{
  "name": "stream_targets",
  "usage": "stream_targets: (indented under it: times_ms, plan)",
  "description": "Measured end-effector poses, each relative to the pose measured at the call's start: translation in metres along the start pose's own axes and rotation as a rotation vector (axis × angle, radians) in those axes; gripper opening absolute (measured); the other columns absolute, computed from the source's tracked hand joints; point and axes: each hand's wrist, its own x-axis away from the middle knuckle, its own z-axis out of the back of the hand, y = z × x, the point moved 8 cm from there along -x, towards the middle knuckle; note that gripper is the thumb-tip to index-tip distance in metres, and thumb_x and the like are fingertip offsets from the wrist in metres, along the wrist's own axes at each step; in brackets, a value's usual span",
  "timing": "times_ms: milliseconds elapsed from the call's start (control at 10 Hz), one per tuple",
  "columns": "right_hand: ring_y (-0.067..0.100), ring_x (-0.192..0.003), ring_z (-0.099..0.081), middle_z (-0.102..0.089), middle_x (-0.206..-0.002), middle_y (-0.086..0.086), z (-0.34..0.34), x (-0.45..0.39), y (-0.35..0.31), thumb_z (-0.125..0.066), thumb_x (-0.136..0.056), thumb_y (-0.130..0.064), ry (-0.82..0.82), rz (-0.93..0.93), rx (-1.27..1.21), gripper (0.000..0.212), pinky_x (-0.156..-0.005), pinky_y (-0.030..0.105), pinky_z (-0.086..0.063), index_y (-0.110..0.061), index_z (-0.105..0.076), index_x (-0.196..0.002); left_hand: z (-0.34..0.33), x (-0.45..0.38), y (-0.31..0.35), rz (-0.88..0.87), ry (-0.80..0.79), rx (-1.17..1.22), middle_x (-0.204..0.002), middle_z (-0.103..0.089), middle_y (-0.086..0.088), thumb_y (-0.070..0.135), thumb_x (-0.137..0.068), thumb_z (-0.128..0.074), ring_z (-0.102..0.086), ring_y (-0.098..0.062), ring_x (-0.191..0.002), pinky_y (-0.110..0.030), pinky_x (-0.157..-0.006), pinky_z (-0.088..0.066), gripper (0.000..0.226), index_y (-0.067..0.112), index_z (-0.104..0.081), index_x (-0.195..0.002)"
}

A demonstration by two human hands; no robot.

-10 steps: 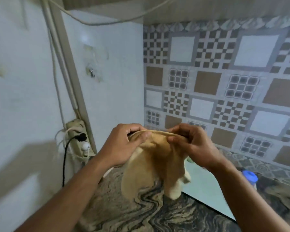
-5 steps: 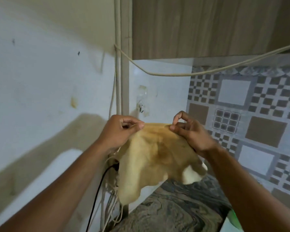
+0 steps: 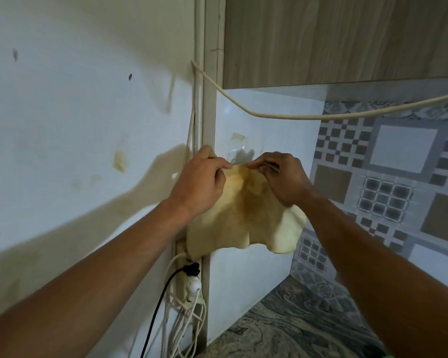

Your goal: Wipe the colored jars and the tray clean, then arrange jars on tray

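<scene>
Cloth held at wall hook; jars and tray out of view.

Left hand (image 3: 201, 184) and right hand (image 3: 282, 177) each pinch the top edge of the stained yellow cleaning cloth (image 3: 246, 218) beside the clear adhesive wall hook (image 3: 237, 155). Risk: a shallow catch on the hook could let the cloth drop onto the plugged white power strip (image 3: 189, 280) below.

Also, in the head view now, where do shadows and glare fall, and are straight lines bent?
Head view: arm shadows fall across the left wall; a faint glare spot sits on the white panel; wide-angle distortion tilts the cabinet edge; the cloth and hands look sharp.
</scene>
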Motion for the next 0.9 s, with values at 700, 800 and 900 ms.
stream_targets:
  times_ms: [700,800,900]
  plan:
    - [0.011,-0.091,-0.073,-0.078,-0.094,-0.001,-0.067,0.029,0.030,-0.074,-0.097,-0.014,0.074,-0.287,-0.424,0.009,-0.090,0.030,-0.058,-0.013,-0.080,-0.103,-0.045,0.037,-0.011,0.296,-0.012,-0.158,-0.084,-0.071,0.003,0.042,-0.101,-0.057,-0.066,-0.021,-0.081,-0.034,-0.063,-0.049,0.025,0.030,-0.078,-0.102]
    - [0.015,-0.100,-0.075,-0.079,-0.099,-0.003,-0.070,0.044,0.037,-0.076,-0.096,-0.021,0.117,-0.392,-0.506,0.011,-0.098,0.040,-0.061,-0.020,-0.077,-0.107,-0.047,0.050,-0.006,0.376,0.039,0.037,-0.088,-0.076,0.007,0.040,-0.102,-0.058,-0.072,-0.019,-0.078,-0.034,-0.064,-0.057,0.023,0.032,-0.077,-0.110]
    - [0.014,-0.105,-0.073,-0.077,-0.106,-0.006,-0.060,0.053,0.036,-0.077,-0.096,-0.027,0.171,-0.405,-0.426,0.017,-0.101,0.036,-0.059,-0.020,-0.076,-0.112,-0.035,0.061,-0.001,0.353,0.144,0.076,-0.109,-0.073,0.011,0.041,-0.096,-0.065,-0.071,-0.016,-0.094,-0.036,-0.074,-0.060,0.028,0.038,-0.071,-0.123]
